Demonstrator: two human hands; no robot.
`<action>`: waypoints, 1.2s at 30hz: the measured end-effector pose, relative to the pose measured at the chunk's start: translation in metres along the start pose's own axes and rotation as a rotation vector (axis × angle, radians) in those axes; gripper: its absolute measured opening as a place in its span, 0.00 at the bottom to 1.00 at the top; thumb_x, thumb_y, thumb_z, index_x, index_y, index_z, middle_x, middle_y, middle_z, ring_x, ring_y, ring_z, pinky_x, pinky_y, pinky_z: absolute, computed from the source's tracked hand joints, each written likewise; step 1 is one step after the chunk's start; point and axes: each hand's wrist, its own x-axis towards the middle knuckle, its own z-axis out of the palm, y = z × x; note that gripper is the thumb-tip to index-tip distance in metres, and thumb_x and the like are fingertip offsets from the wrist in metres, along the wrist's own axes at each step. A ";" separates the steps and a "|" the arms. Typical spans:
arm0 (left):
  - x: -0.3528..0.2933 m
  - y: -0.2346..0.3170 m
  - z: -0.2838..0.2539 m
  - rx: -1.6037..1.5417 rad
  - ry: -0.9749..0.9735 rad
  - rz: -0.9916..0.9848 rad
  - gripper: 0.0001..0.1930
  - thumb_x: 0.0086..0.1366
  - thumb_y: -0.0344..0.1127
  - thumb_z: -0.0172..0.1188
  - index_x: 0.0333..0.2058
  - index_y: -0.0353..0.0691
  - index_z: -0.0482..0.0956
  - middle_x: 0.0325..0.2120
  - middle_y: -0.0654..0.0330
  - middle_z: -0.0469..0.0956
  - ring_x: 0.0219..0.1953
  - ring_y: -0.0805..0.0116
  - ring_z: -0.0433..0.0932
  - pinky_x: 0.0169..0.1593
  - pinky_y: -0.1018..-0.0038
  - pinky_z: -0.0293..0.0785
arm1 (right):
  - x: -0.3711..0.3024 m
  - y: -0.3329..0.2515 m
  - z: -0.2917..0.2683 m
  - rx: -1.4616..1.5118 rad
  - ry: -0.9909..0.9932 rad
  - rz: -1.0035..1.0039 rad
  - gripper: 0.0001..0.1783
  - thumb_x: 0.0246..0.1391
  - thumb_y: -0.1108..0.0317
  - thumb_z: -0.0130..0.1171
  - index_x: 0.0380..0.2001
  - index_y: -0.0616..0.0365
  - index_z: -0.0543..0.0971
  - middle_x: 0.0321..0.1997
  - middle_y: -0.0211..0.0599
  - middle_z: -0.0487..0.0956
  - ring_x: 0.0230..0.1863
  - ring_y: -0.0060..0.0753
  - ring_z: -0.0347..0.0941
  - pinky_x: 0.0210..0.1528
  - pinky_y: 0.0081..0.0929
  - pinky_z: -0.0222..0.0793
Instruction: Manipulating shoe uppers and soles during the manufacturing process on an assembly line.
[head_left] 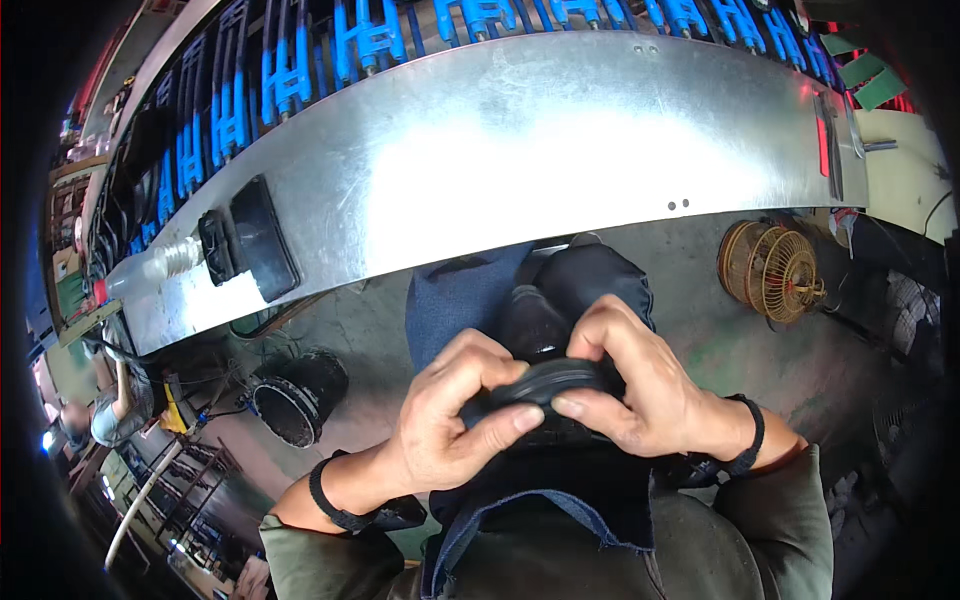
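Over my lap, both hands grip a black round part (556, 380) with a grooved rim, perhaps rubber; its exact kind I cannot tell. My left hand (455, 410) pinches its left side, thumb on the near edge and curled fingers on the far side. On the right, my right hand (635, 385) holds it the same way, and the two thumb tips almost meet. Just beyond the part stands a dark, glossy rounded piece (532, 322) between my knees. Whether the two touch is hidden by my fingers.
A shiny metal bench (560, 90) curves across ahead, with a black phone (265, 235) and a clear plastic bottle (145, 268) at its left. Blue metal frames (370, 40) line its far side. On the floor are a black bucket (297, 398) and a wire cage-like basket (772, 272).
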 end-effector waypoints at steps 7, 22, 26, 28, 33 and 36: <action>0.024 -0.006 -0.010 0.345 -0.047 0.038 0.13 0.61 0.31 0.69 0.40 0.32 0.78 0.35 0.53 0.75 0.36 0.59 0.74 0.39 0.67 0.72 | 0.015 0.009 0.002 -0.115 0.048 0.146 0.24 0.54 0.63 0.71 0.42 0.59 0.67 0.38 0.45 0.70 0.33 0.47 0.72 0.34 0.40 0.71; -0.064 0.014 0.059 -0.603 0.123 -0.140 0.37 0.69 0.46 0.53 0.70 0.32 0.54 0.65 0.50 0.60 0.67 0.61 0.60 0.69 0.66 0.55 | -0.044 -0.015 0.068 0.519 0.113 -0.139 0.19 0.66 0.60 0.50 0.52 0.61 0.77 0.60 0.44 0.71 0.64 0.42 0.64 0.67 0.36 0.57; -0.076 0.080 0.044 -0.161 -0.023 0.395 0.35 0.71 0.55 0.48 0.66 0.33 0.64 0.66 0.45 0.61 0.70 0.54 0.58 0.72 0.60 0.50 | -0.074 -0.088 0.065 0.331 0.286 -0.605 0.27 0.72 0.52 0.40 0.51 0.65 0.76 0.52 0.47 0.75 0.60 0.45 0.66 0.65 0.38 0.59; -0.086 0.104 0.044 -0.218 0.017 0.716 0.36 0.73 0.61 0.44 0.63 0.33 0.67 0.62 0.44 0.66 0.67 0.52 0.63 0.70 0.57 0.55 | -0.072 -0.081 0.046 0.313 0.381 -0.801 0.20 0.71 0.58 0.45 0.54 0.62 0.74 0.60 0.47 0.72 0.63 0.42 0.66 0.69 0.41 0.57; -0.039 0.026 0.039 -0.236 0.486 0.183 0.36 0.67 0.45 0.65 0.66 0.34 0.61 0.57 0.55 0.70 0.60 0.66 0.68 0.64 0.68 0.64 | -0.011 -0.052 0.073 0.019 0.482 -0.396 0.33 0.63 0.63 0.56 0.68 0.66 0.64 0.68 0.56 0.67 0.71 0.51 0.62 0.72 0.38 0.55; -0.065 0.004 0.053 -0.221 0.448 0.270 0.33 0.66 0.47 0.65 0.62 0.34 0.67 0.52 0.56 0.74 0.55 0.66 0.73 0.61 0.68 0.68 | -0.044 -0.044 0.091 -0.001 0.444 -0.429 0.33 0.64 0.63 0.54 0.68 0.66 0.62 0.68 0.56 0.66 0.70 0.52 0.62 0.72 0.40 0.56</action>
